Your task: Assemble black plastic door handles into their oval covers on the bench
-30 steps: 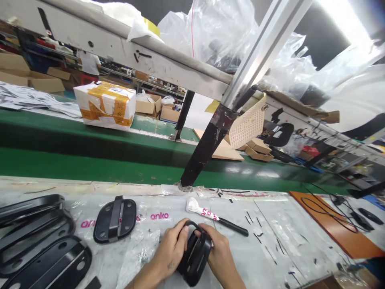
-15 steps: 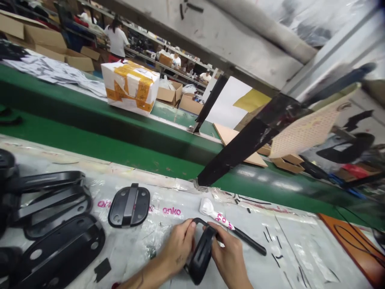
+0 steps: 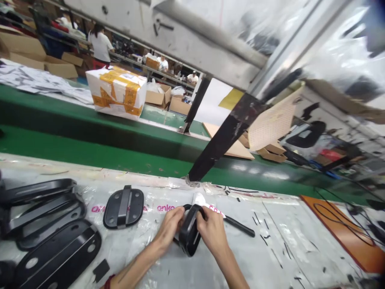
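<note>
A black plastic part with a curved strap stands on edge on the plastic-covered bench, held between both hands. My left hand grips its left side, fingers curled over the top. My right hand clasps its right side, thumb on the upper rim. Just behind the hands lies a black-handled tool with a white wrapped end. A matching black oval plate with a centre bar lies flat to the left.
Several long black plastic shells are stacked at the left. A green conveyor runs behind, carrying a taped white box. A black slanted post rises from the bench. An orange board with a cable lies at the right. People work in the far background.
The view has shifted. Both hands have drawn closer round the black part and moved it slightly away from me, towards the tool's white end.
</note>
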Demonstrator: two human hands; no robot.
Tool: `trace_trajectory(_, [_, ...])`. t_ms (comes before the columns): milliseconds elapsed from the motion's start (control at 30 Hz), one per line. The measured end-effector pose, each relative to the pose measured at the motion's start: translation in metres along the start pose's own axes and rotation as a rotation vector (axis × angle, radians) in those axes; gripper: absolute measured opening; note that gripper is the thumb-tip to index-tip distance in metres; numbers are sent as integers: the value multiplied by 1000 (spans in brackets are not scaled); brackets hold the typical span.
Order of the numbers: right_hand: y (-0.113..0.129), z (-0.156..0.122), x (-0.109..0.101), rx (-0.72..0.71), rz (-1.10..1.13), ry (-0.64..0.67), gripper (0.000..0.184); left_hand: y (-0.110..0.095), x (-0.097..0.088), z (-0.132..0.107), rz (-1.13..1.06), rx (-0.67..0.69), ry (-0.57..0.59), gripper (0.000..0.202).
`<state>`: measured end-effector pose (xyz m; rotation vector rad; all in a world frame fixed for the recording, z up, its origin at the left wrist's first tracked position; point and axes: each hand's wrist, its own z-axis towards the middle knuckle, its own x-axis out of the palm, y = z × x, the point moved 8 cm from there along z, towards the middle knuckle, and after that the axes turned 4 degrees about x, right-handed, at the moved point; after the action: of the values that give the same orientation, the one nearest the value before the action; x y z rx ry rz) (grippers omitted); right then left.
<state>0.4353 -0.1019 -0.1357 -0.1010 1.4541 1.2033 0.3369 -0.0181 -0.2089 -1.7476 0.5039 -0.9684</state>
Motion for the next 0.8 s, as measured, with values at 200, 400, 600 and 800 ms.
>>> trace_trajectory(200, [-21,-28,29,235,314,51,48,-33,4,-6,-206,236,77,33])
trace_trajectory(400, [-61,-37,3,228,222,132,61,-36,-21,1,-287,279,-106,44])
trace_trajectory(600, [-110,-43,-56,-13,-598,-105,81,-31,-25,5,9,281,-79,44])
trace_trajectory(800, [-98,-121,-39,169,-450,-107,45,-27,-24,6,164,239,-63,43])
